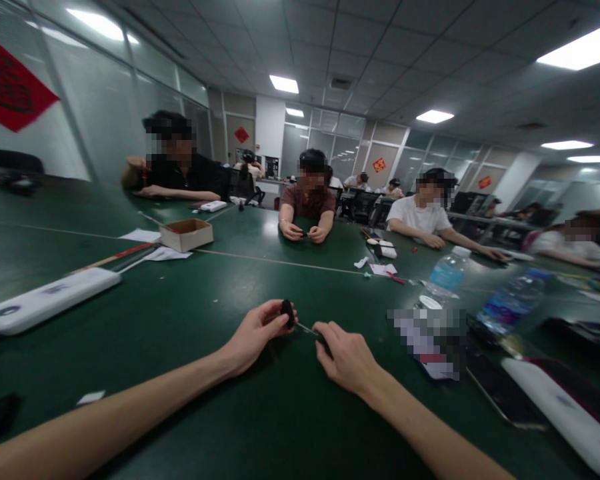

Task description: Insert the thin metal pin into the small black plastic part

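Note:
My left hand [263, 331] pinches a small black oblong piece [287, 313] between thumb and fingers, above the green table. From that piece a thin metal rod [306, 329], like a slim screwdriver shaft, runs to my right hand [349, 355]. The fingertips of my right hand are closed on the rod's near end, and they hide whatever handle it may have. The rod's far end meets the black piece; whether it goes inside cannot be made out.
On the green table [205, 413], a cardboard box [187, 235] and a long white device [50, 300] lie left. Water bottles [445, 275], a phone [503, 387] and another white device [563, 413] lie right. Several people sit around; one opposite [307, 203] holds something small and dark.

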A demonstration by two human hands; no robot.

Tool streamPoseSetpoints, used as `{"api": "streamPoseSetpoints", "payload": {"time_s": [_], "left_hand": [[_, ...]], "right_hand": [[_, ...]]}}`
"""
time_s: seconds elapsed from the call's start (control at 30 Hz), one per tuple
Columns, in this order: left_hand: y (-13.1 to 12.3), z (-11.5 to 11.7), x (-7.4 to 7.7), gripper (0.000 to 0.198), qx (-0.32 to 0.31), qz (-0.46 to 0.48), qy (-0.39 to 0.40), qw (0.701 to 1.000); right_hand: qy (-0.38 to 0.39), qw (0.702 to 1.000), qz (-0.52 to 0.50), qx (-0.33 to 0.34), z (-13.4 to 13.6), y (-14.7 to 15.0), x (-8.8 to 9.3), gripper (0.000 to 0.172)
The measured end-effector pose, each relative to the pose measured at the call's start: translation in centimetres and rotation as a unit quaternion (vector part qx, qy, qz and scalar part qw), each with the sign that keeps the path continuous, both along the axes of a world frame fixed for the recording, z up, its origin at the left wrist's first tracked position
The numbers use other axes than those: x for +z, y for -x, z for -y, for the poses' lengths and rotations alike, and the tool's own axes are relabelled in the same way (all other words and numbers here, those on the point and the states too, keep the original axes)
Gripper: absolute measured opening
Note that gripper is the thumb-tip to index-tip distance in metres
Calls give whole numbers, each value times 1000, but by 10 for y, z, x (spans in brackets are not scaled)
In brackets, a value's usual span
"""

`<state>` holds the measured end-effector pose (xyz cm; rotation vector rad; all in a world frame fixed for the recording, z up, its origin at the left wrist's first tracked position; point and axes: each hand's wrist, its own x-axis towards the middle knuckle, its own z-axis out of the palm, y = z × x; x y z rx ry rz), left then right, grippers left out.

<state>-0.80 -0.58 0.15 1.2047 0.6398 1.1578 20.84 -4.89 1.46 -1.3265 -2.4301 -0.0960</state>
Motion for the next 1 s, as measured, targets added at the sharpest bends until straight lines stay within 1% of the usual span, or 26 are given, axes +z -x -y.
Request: {"api": "streamPoseSetpoints", "payload": {"time_s": [0.13,0.27,0.33,0.47,0.63,0.77,1.0], "left_hand": [[1,2,1,29,16,-44,-34,998],[2,1,1,29,25,-80,-37,996],[3,1,0,30,15,-93,-30,995],[4,2,2,30,-22,-108,-17,994],[5,3,4,38,-67,-116,-7,991],[6,3,5,39,-81,-116,8,990],[7,4,7,38,-90,-119,23,988]], "right_hand": [[-10,1000,3,-4,1,1,0,22],[-32,999,20,-31,3,2,0,25],[-34,998,40,-36,3,2,0,26],[-20,996,79,-23,2,-2,-1,33],[-6,995,98,-21,0,-6,-3,37],[-10,995,95,-29,0,-5,-2,38],[-14,996,88,-16,2,-5,-2,39]]}}
